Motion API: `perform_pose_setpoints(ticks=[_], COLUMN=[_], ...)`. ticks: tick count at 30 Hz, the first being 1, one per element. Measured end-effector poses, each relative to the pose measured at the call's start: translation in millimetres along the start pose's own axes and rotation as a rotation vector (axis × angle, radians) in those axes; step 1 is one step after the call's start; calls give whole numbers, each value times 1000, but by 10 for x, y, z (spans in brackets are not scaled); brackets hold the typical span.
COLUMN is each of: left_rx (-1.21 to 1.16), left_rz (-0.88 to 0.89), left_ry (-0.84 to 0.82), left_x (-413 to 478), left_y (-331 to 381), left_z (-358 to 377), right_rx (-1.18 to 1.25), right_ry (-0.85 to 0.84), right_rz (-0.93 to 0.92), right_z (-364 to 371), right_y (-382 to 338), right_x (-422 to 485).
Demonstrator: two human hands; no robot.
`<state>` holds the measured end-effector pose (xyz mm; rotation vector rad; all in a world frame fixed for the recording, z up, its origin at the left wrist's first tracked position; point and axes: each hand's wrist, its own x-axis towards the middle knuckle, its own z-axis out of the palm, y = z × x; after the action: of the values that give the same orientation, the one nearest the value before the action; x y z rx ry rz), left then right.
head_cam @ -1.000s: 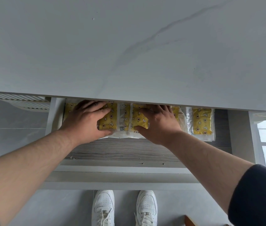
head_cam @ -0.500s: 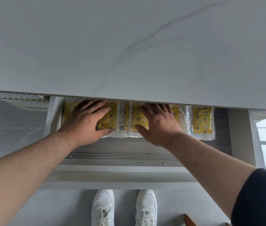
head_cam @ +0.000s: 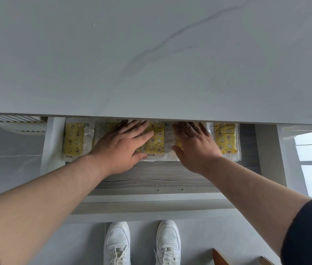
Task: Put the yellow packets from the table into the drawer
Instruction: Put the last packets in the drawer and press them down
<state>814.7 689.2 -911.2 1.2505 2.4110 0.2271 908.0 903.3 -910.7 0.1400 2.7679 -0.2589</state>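
Several yellow packets in clear wrap lie in a row at the back of the open drawer (head_cam: 151, 178), partly under the table edge. The leftmost packet (head_cam: 73, 141) and the rightmost packet (head_cam: 225, 139) lie uncovered. My left hand (head_cam: 120, 148) lies flat with straight fingers on a packet left of the middle packet (head_cam: 154, 141). My right hand (head_cam: 195, 148) lies flat on the packet just right of it. Neither hand grips anything.
The pale marbled tabletop (head_cam: 151, 54) fills the upper view and overhangs the drawer's back. The drawer's wood-grain floor shows bare in front of the packets. White shoes (head_cam: 141, 243) stand on the floor below the drawer front (head_cam: 151, 207).
Both hands have shifted right and flattened; the leftmost packet, covered before, now shows. The packets lie more spread along the drawer's back.
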Motion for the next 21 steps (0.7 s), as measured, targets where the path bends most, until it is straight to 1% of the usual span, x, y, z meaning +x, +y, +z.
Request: perform_pose_setpoints(ticks=[5, 8, 15, 17, 21], left_rx=[61, 99, 78, 75, 61], left_rz=[-27, -27, -29, -22, -52], left_ry=[-70, -70, -42, -37, -43], left_x=[151, 164, 164, 149, 132], left_y=[100, 107, 115, 132, 127], left_z=[106, 139, 156, 166, 166], right_rx=[27, 36, 53, 36, -24], right_ry=[-3, 3, 23, 32, 55], right_rz=[20, 8, -14, 5, 64], right_z=[43, 53, 44, 7, -76], right_y=[21, 49, 88, 210, 685], right_x=[-5, 4, -29, -124, -436])
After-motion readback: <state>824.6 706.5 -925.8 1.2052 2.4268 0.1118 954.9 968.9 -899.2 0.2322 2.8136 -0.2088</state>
